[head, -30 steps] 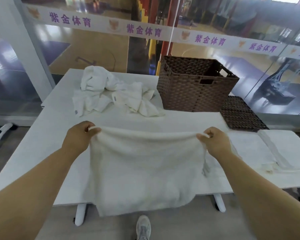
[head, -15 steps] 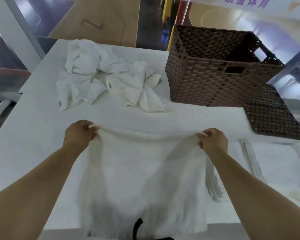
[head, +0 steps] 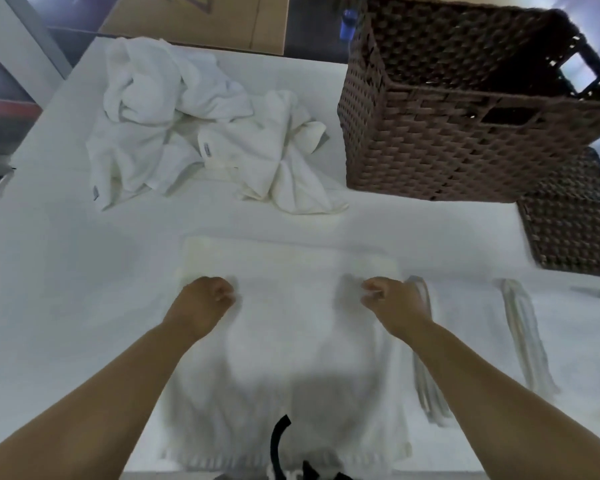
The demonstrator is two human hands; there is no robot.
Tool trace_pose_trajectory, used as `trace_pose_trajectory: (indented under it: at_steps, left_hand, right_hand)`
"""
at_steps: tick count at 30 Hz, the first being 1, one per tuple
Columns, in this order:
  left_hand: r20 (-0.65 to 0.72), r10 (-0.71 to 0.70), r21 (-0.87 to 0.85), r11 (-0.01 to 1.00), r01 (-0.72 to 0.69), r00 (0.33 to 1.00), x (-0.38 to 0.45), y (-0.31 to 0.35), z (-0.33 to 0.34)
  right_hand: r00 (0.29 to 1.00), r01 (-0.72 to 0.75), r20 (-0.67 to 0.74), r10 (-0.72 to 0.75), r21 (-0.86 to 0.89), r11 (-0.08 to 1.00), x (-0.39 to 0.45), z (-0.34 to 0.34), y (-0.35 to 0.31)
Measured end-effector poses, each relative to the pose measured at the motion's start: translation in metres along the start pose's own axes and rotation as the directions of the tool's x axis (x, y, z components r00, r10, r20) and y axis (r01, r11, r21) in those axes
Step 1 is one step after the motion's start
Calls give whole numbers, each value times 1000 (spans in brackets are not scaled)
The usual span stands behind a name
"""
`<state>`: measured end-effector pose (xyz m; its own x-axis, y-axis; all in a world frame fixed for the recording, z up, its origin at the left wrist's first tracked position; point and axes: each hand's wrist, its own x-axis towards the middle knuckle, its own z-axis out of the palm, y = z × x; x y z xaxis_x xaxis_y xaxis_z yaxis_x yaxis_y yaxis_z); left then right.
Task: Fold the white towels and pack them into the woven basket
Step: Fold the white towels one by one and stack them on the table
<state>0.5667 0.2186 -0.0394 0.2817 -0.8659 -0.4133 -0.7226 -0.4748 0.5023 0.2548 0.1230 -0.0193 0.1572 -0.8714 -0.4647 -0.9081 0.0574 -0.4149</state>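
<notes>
White towel [head: 291, 327] lay flat on the bench [head: 66, 271]; left hand [head: 201, 301] and right hand [head: 392, 299] rested on it, fingers curled, perhaps pinching cloth.

The light is soft and even, rather cool, and the white table [head: 49, 271] looks almost washed out. Under the forearms a grey shadow falls on the spread towel [head: 291, 341]. The left hand [head: 201, 299] and the right hand [head: 392, 299] are smeared by motion blur. The woven basket [head: 447, 150] appears sharper, but its sides bend from the wide-angle lens.
</notes>
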Motion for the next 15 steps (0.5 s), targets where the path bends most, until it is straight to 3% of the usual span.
trace_pose_trajectory:
  at_steps: [3,5,10,15]
  left_hand:
    - [85,103,370,920,-128,991,-12,-2,18]
    - [168,114,471,863,-182,979,-14,3,21]
    - [274,69,544,811,-214,959,6,19,16]
    - [249,80,447,875,-188,965,32,22,15]
  right_hand:
    - [980,145,176,-95,-298,943,-7,26,5]
    - [969,174,234,-84,-395,902,-5,36,7]
    - [972,178,215,-97,-398,900,21,28,2]
    - [983,149,158,-97,-360,921,42,22,0]
